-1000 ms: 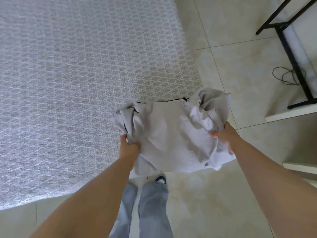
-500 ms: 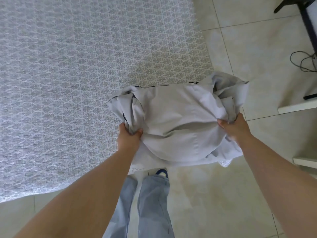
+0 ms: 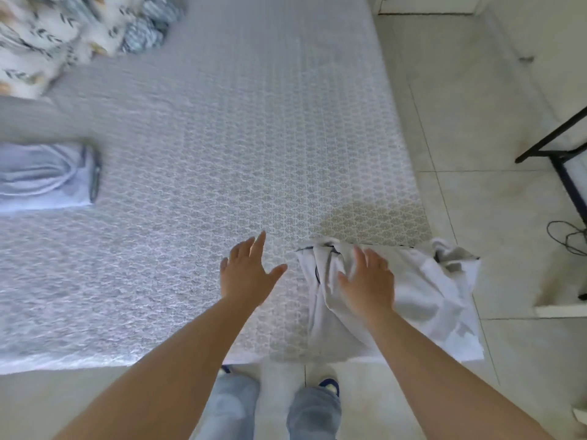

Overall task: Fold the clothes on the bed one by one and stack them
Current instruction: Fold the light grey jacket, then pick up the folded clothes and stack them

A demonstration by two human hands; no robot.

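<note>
A crumpled white garment (image 3: 425, 300) lies on the near right corner of the bed (image 3: 241, 147), partly hanging over the edge. My right hand (image 3: 368, 281) rests flat on its left part with fingers straight. My left hand (image 3: 247, 271) hovers over the bedspread to the left of the garment, fingers spread, holding nothing. A folded pale blue garment (image 3: 44, 177) lies at the bed's left side.
Patterned pillows (image 3: 63, 30) sit at the bed's far left corner. Tiled floor (image 3: 476, 122) runs along the right, with a black metal frame (image 3: 559, 160) and a cable (image 3: 568, 239) on it. My legs and shoes stand at the bed's near edge.
Both hands held the white garment up in front of me; now it lies on the bed corner. My left hand has let go and moved left; my right hand lies flat on it.
</note>
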